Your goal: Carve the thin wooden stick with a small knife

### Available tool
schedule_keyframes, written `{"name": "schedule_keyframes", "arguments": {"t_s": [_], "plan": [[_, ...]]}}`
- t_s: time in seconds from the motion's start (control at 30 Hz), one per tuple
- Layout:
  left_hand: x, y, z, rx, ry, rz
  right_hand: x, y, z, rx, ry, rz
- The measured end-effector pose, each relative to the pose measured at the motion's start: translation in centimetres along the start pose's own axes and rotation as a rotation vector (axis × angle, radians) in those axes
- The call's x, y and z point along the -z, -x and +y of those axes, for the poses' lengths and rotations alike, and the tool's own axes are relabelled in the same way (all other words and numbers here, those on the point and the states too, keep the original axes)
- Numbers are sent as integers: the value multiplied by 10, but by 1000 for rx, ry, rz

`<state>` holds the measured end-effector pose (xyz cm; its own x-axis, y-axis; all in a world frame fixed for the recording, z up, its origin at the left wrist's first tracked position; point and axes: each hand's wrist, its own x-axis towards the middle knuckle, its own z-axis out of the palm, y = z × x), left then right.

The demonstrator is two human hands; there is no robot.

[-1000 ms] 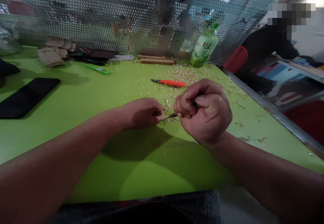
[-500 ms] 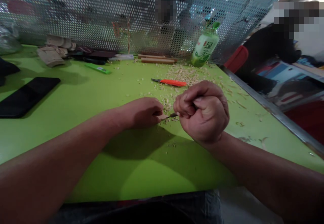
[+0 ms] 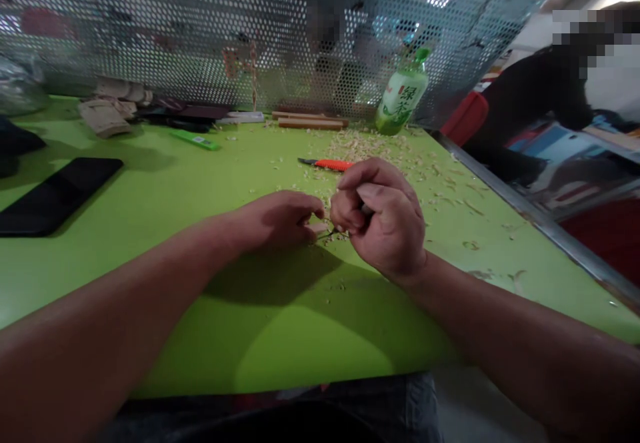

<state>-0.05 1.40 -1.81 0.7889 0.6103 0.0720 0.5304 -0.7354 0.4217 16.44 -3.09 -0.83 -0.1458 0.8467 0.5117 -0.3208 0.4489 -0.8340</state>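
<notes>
My left hand [image 3: 287, 219] rests low over the green table, its fingers closed on a small piece of wood [image 3: 317, 227] that shows at the fingertips. Just to its right, my right hand [image 3: 383, 219] is curled in a fist around a thin carving tool [image 3: 332, 232]; most of its handle is hidden in the fist. The tool's dark narrow blade points left and meets the wood. Behind my right hand lies an orange-handled knife [image 3: 333, 164], partly covered by the knuckles. Pale wood shavings [image 3: 360, 144] are scattered around and beyond the hands.
A green tea bottle [image 3: 401, 93] and wooden strips [image 3: 311, 123] stand near the perforated metal screen. At the left are a black phone [image 3: 57, 196], a light green cutter [image 3: 195, 139] and brown gloves [image 3: 106, 116]. A person in dark clothes [image 3: 533, 96] is beyond the table's right edge.
My right hand has moved left, closer to my left hand, and now covers part of the orange handle. The thumb and forefinger of my left hand have parted slightly.
</notes>
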Motion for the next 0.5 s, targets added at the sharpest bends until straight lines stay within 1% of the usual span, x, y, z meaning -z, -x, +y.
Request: {"name": "schedule_keyframes", "arguments": {"t_s": [0.07, 0.13, 0.23, 0.3, 0.43, 0.5], "plan": [[3, 3, 0, -4, 12, 5, 3, -3, 0, -22, -13, -52], [6, 5, -1, -6, -20, -1, 7, -6, 0, -43, -14, -63], [6, 5, -3, -11, -71, 30, 10, -10, 0, -66, 8, -18], [5, 3, -5, -48, -98, 38, 12, -10, 1, -65, 16, -2], [5, 0, -6, -50, -170, -28, 12, -10, 0, -43, 15, 10], [6, 0, -4, -46, -168, -41, 12, -11, -2, -39, 30, 38]]}}
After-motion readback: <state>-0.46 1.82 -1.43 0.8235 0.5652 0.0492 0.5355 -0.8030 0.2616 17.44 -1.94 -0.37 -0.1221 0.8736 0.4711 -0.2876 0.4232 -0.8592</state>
